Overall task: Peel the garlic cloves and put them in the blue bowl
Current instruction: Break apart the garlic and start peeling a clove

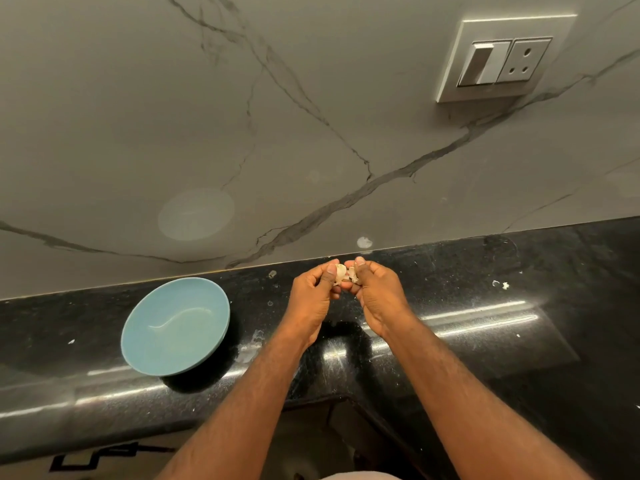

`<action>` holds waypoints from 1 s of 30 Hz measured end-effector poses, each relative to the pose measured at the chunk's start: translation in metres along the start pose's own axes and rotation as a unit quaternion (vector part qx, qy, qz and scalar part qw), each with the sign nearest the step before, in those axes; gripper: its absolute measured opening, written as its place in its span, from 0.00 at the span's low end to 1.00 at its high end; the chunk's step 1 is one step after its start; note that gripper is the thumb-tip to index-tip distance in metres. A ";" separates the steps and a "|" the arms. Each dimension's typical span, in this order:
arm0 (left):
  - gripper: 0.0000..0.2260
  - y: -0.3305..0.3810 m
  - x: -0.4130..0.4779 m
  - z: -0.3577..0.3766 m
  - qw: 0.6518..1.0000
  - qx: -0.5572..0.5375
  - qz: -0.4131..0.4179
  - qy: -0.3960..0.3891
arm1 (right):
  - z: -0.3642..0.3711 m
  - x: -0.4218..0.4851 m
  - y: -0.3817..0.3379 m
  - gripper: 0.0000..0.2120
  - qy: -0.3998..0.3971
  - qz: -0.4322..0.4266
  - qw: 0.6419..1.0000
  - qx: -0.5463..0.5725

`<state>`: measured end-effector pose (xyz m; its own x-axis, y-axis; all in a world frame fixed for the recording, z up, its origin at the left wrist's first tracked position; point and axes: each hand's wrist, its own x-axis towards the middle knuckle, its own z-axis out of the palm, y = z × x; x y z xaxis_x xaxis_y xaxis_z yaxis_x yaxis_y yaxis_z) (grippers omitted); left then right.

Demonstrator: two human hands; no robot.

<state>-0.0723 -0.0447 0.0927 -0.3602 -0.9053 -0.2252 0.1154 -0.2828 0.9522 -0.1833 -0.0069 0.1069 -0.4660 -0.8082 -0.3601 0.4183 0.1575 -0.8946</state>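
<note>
Head view. Both hands were raised together over the black worktop [485, 341], just right of the blue bowl [175, 325]. Left hand [311, 296] had its fingers curled and its thumb pressed on a garlic clove [340, 274]. Right hand [375, 292] was curled likewise, thumb and fingertips pinching the other side of the garlic, where a bit of loose skin [353, 275] showed. The two hands touched at the fingertips, with the clove between them, above the back edge of the worktop. The bowl stood upright on the worktop, left of the hands and apart from them; no cloves were visible inside it. A few white flecks [500, 284] lay on the worktop well to the right of the bowl. On the marble wall behind, a switch and socket plate [502, 60] sat up and to the right of the bowl.
</note>
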 end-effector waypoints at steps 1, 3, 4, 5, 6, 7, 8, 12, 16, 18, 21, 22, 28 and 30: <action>0.09 -0.001 0.001 -0.001 1.000 0.004 0.000 0.008 | -0.001 0.000 -0.001 0.10 -0.008 0.006 1.000 0.003; 0.08 -0.002 0.002 -0.004 1.000 0.009 0.004 0.026 | -0.002 0.000 -0.002 0.08 -0.038 0.009 0.999 0.002; 0.08 -0.001 0.002 -0.005 0.999 0.009 0.007 0.032 | -0.002 -0.001 -0.003 0.07 -0.051 0.007 0.999 -0.006; 0.08 -0.001 0.002 -0.006 0.999 0.009 0.008 0.034 | -0.002 -0.002 -0.004 0.05 -0.056 0.002 0.998 -0.017; 0.08 -0.001 0.002 -0.006 0.999 0.009 0.009 0.032 | -0.002 -0.002 -0.005 0.04 -0.055 -0.003 0.998 -0.029; 0.08 0.000 0.002 -0.006 1.000 0.008 0.009 0.029 | -0.002 -0.002 -0.004 0.04 -0.050 -0.008 0.998 -0.038; 0.08 0.001 0.001 -0.005 1.000 0.006 0.009 0.025 | -0.001 -0.002 -0.004 0.04 -0.044 -0.012 0.998 -0.043; 0.09 0.002 0.001 -0.005 1.000 0.005 0.010 0.030 | -0.001 -0.002 -0.004 0.05 -0.037 -0.021 0.998 -0.055; 0.07 0.002 0.001 -0.006 1.000 0.010 0.009 0.027 | -0.001 -0.003 -0.005 0.07 -0.031 -0.032 0.997 -0.056; 0.09 0.002 0.002 -0.007 1.000 0.012 0.008 0.022 | -0.002 -0.002 -0.006 0.08 -0.034 -0.032 0.997 -0.055; 0.10 0.002 0.002 -0.008 1.000 0.012 0.004 0.013 | -0.004 -0.003 -0.006 0.10 -0.047 -0.026 0.997 -0.053; 0.10 0.003 0.002 -0.008 1.000 0.008 0.003 0.010 | -0.004 -0.003 -0.006 0.10 -0.050 -0.024 0.997 -0.051; 0.10 0.006 0.001 -0.004 1.000 0.004 0.005 0.024 | -0.002 -0.004 -0.005 0.06 -0.046 -0.031 0.998 -0.037; 0.11 0.007 0.000 -0.002 1.000 0.004 0.007 0.024 | -0.001 -0.004 -0.005 0.06 -0.039 -0.030 0.998 -0.034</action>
<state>-0.0696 -0.0472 0.0987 -0.3129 -0.9234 -0.2224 0.1127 -0.2686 0.9566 -0.1839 -0.0041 0.1126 -0.4257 -0.8584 -0.2863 0.3360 0.1438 -0.9308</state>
